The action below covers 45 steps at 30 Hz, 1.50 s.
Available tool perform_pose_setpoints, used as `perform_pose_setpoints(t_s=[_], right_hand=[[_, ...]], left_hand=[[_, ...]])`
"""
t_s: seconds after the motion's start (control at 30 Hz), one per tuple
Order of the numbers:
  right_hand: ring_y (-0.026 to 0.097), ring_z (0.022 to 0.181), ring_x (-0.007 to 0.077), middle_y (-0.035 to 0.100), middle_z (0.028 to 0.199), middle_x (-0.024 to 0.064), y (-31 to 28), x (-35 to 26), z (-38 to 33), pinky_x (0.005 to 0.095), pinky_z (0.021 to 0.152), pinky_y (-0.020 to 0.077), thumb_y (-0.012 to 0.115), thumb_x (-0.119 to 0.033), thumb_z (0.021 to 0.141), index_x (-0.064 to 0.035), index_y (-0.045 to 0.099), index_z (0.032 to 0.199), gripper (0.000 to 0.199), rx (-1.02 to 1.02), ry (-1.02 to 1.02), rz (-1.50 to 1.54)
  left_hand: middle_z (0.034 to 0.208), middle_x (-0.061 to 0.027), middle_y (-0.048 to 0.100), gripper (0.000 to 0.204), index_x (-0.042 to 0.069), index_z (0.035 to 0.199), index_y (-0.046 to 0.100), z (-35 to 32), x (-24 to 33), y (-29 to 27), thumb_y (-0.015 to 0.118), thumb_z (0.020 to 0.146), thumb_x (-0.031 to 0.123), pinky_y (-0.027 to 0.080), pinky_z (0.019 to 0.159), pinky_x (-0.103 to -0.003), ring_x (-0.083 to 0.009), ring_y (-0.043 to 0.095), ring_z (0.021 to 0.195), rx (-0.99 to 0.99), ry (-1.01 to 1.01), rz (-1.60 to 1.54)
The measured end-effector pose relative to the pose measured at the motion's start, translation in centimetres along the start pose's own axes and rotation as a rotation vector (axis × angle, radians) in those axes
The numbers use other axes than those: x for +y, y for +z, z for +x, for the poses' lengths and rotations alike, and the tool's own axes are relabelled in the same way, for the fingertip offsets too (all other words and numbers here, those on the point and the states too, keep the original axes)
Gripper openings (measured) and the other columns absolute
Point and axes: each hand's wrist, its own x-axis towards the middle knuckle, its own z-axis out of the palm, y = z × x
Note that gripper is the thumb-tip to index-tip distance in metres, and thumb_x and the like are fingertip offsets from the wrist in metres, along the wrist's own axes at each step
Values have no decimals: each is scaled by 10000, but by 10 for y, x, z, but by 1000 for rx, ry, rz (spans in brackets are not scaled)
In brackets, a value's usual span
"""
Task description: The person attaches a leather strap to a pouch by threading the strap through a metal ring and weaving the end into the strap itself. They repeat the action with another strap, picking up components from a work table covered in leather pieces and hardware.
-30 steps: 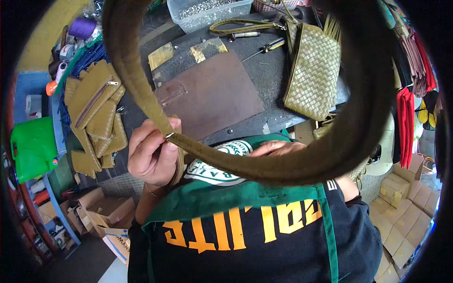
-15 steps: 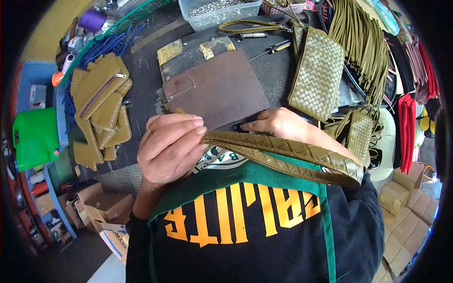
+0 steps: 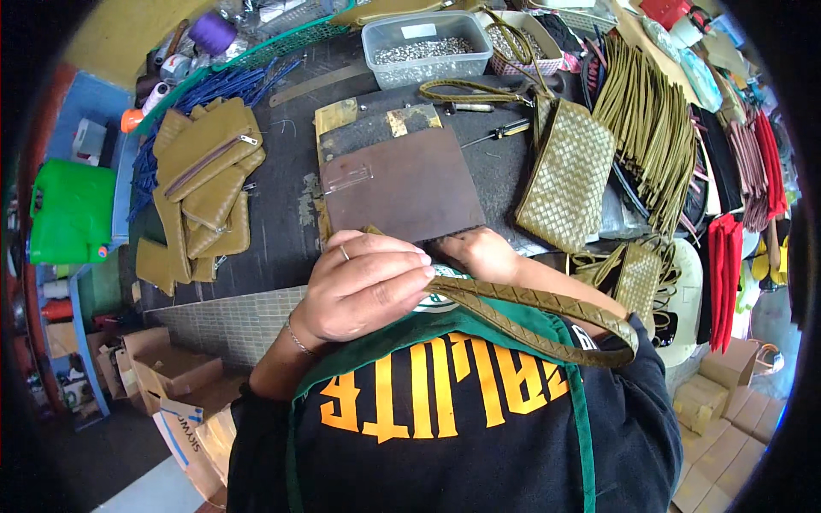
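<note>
Pinching one end of an olive woven strap (image 3: 530,315), the left hand (image 3: 363,286) curls its fingers over it, back of the hand up, close to the chest. Just beyond, the right hand (image 3: 481,254) is half hidden behind the left; whether it grips the strap I cannot tell. From the hands the strap runs right across the green apron (image 3: 445,329), folding back near the elbow. Ahead on the dark bench lies a brown board (image 3: 410,188). One clear plastic tub (image 3: 425,47) at the back holds small metal parts. One woven pouch (image 3: 569,175) lies right of the board; zipped olive pouches (image 3: 205,184) are stacked on the left.
</note>
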Motion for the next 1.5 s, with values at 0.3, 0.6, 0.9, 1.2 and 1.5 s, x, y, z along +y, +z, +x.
perform_pose_setpoints(t_s=[0.3, 0.6, 0.9, 1.2, 1.5], right_hand=[[527, 743, 151, 562, 793, 88, -79, -66, 1, 256, 679, 416, 585, -14, 752, 15, 603, 785, 46, 509, 78, 800], [546, 770, 131, 565, 831, 86, -63, -68, 0, 221, 682, 453, 598, 8, 750, 9, 626, 843, 97, 429, -64, 963], [571, 745, 141, 585, 819, 77, -67, -57, 4, 225, 644, 485, 647, -5, 692, -9, 637, 843, 152, 375, -300, 704], [569, 770, 153, 580, 840, 80, -68, -61, 2, 231, 657, 482, 623, 6, 713, -9, 628, 878, 166, 357, -273, 713], [569, 795, 184, 578, 882, 102, -66, -58, 0, 262, 694, 474, 628, 3, 714, -12, 625, 910, 197, 350, -346, 669]], left_hand=[[854, -56, 607, 263, 30, 844, 630, 20, -1, -2, 693, 590, 56, 413, 638, -276, -184, 596, 813, -167, 112, 62], [822, -14, 596, 124, 56, 765, 638, 21, 6, -2, 667, 644, 64, 381, 629, -258, -146, 581, 806, -133, 183, 219], [860, -59, 615, 178, 30, 809, 641, 21, 6, -1, 645, 633, 51, 393, 678, -276, -202, 597, 848, -214, 256, 229], [866, -65, 618, 222, 40, 852, 634, 16, 4, 0, 664, 634, 75, 393, 680, -285, -200, 592, 862, -204, 238, 169], [812, -39, 603, 150, 46, 771, 634, 14, 2, 3, 677, 631, 76, 389, 665, -275, -179, 599, 791, -132, 203, 148]])
